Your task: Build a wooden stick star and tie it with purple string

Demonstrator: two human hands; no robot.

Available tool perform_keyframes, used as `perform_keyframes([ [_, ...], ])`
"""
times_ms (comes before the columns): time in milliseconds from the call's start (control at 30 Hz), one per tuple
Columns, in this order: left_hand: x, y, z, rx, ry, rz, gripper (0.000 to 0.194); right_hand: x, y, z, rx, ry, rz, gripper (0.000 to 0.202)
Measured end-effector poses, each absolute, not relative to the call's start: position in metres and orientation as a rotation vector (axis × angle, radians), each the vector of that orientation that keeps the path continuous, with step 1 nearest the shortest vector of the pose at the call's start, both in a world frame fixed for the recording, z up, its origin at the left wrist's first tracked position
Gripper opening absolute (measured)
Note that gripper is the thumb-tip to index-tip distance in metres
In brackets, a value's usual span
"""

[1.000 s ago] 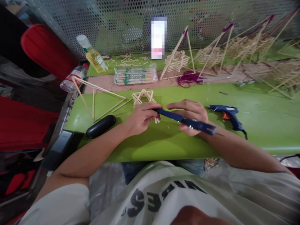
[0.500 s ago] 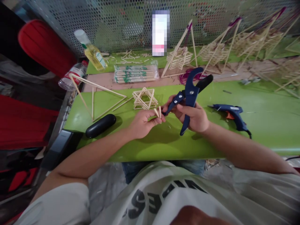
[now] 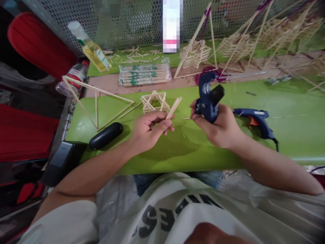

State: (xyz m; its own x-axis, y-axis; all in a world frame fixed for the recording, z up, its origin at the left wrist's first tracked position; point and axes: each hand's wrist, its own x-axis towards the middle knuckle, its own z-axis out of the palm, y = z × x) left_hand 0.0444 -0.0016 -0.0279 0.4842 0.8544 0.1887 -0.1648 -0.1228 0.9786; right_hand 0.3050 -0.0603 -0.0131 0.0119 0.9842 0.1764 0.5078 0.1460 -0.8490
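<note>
- Green table (image 3: pixel 162 159): the biggest thing here. The work at it looks like the stick-trimming step, with sticks and cutter held apart.
- Stick frame (image 3: pixel 96 108): a three-sided shape on the table's left part.
- Plastic packet (image 3: pixel 146 74): it is see-through, with long sticks side by side in it.
- Yellow bottle (image 3: pixel 96 56): it has yellow liquid in it and a white cap.
- Clear bottle (image 3: pixel 78 74): it has a red label. I can't tell if anything is in it.
- Right hand (image 3: pixel 223 127): wrapped around a blue cutter (image 3: pixel 209 105), up over the table.
- Left hand (image 3: pixel 149 130): pinching short sticks with thumb and fingers.
- Stick star (image 3: pixel 157 95): flat on the table, just past the left hand.
- Short sticks (image 3: pixel 174 107): the smallest, poking up and out of the left hand. Moving them calls for a soft, steady pinch.
</note>
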Motion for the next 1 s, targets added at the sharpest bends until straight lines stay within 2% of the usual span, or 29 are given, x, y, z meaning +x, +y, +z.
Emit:
perform_keyframes([
  [133, 0.046, -0.003, -0.022, 1.359, 0.616, 1.098, 0.030, 0.300, -0.070, -0.002, -1.624, -1.822, 0.659, 0.018],
  [233, 0.045, -0.004, -0.025, 1.316, 0.601, 1.100, 0.025, 0.295, -0.071, 0.005, -1.739, -1.984, 0.484, 0.026],
  [333, 0.044, -0.004, -0.030, 1.315, 0.640, 1.084, 0.029, 0.292, -0.070, 0.006, -1.815, -2.080, 0.292, 0.040],
  [467, 0.043, -0.005, -0.032, 1.324, 0.687, 1.057, 0.039, 0.291, -0.065, 0.001, -1.828, -2.133, 0.111, 0.039],
  [633, 0.041, -0.002, -0.031, 1.296, 0.598, 1.102, 0.024, 0.292, -0.061, -0.004, -1.858, -2.132, 0.115, 0.038],
  [1000, 0.042, 0.001, -0.031, 1.293, 0.721, 0.957, 0.044, 0.293, -0.060, -0.003, -1.879, -2.121, 0.208, 0.038],
])
